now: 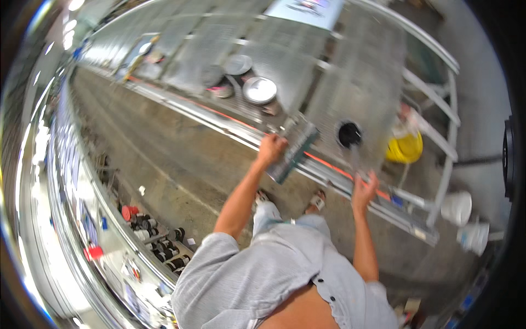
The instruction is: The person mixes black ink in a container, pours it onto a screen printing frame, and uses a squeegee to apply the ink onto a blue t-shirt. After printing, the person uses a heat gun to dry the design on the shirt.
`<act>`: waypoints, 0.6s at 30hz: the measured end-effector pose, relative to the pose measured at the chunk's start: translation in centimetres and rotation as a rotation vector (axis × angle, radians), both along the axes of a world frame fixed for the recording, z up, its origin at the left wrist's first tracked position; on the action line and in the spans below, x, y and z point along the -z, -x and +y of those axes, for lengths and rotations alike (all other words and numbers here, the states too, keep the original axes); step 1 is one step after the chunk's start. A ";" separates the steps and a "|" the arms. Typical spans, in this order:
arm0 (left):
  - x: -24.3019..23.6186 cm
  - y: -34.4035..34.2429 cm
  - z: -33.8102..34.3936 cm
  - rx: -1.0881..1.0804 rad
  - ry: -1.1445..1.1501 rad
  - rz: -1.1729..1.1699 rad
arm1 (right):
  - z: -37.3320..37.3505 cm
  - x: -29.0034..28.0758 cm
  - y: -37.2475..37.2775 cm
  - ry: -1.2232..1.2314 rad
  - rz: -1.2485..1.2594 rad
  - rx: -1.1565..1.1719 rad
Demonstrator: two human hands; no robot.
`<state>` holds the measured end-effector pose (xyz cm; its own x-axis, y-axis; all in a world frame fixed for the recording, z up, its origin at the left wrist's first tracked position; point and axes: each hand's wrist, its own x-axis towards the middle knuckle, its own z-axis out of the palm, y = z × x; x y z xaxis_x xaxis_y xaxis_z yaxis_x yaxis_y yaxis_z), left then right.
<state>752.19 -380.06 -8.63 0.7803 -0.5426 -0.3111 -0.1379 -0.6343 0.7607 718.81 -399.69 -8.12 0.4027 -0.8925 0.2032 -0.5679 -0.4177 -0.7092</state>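
Observation:
My left hand [272, 149] is closed on the near end of a wide, flat grey tool with a teal edge [296, 148], which looks like a squeegee. It is held slanted over the table's front rail. My right hand [363, 191] is closed around the lower end of a pale, narrow spatula-like strip [355, 159], blurred. The strip's far end reaches the rim of a round pot of black ink or paint [349, 133] on the table.
Several tins, one a silver-lidded can [259, 90], stand on the long table [350, 71] left of the pot. A yellow bucket [404, 147] is to its right. White buckets [456, 208] sit beyond the table's metal frame. A second long bench [118, 257] runs along the left.

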 end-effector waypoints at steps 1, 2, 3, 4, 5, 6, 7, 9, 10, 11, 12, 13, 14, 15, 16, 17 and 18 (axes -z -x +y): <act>-0.7 2.4 0.7 0.016 0.054 -0.167 | 0.7 -1.1 1.0 0.021 -0.053 0.055; -2.5 2.3 2.2 -0.021 0.149 -0.055 | 1.3 -2.1 1.9 0.047 -0.103 0.115; -4.3 2.5 4.0 -0.053 0.246 0.070 | 2.2 -3.7 1.3 0.048 -0.110 0.158; -5.4 2.6 6.7 -0.077 0.298 0.173 | 3.1 -3.8 0.6 0.092 -0.078 0.149; -6.7 1.6 10.0 -0.076 0.355 0.273 | 4.2 -3.7 -0.9 0.145 -0.053 0.161; -7.5 1.8 13.2 -0.129 0.336 0.369 | 5.1 -3.7 -1.7 0.203 -0.011 0.190; -5.5 1.6 17.4 -0.125 0.277 0.345 | 6.6 -3.3 -3.1 0.145 -0.039 0.157; -5.9 2.4 22.7 -0.190 0.134 0.384 | 9.9 -5.2 -6.3 0.095 -0.063 0.100; -2.0 2.5 26.9 -0.161 -0.002 0.171 | 11.6 -3.7 -7.8 -0.034 -0.096 0.039; -0.3 2.9 30.2 -0.130 -0.121 0.065 | 13.4 -5.1 -9.3 -0.048 -0.087 -0.141; 2.3 3.0 33.6 -0.100 -0.297 -0.067 | 15.6 -3.8 -9.5 -0.271 -0.091 -0.230; 4.2 3.7 37.0 -0.062 -0.483 -0.146 | 17.5 -4.5 -9.9 -0.182 -0.068 -0.378; 8.6 5.5 42.0 -0.079 -0.494 -0.463 | 18.3 -5.4 -10.2 -0.094 -0.047 -0.552; 9.1 6.3 43.6 -0.097 -0.563 -0.303 | 18.4 -5.3 -9.7 -0.073 -0.056 -0.555; 9.1 7.0 45.1 -0.116 -0.636 -0.142 | 18.3 -5.3 -8.9 -0.055 -0.065 -0.564; 9.2 8.5 46.4 -0.148 -0.642 -0.120 | 17.9 -5.5 -8.1 -0.038 -0.077 -0.581; 9.5 10.0 47.5 -0.184 -0.654 -0.100 | 16.7 -5.7 -7.0 -0.058 -0.048 -0.471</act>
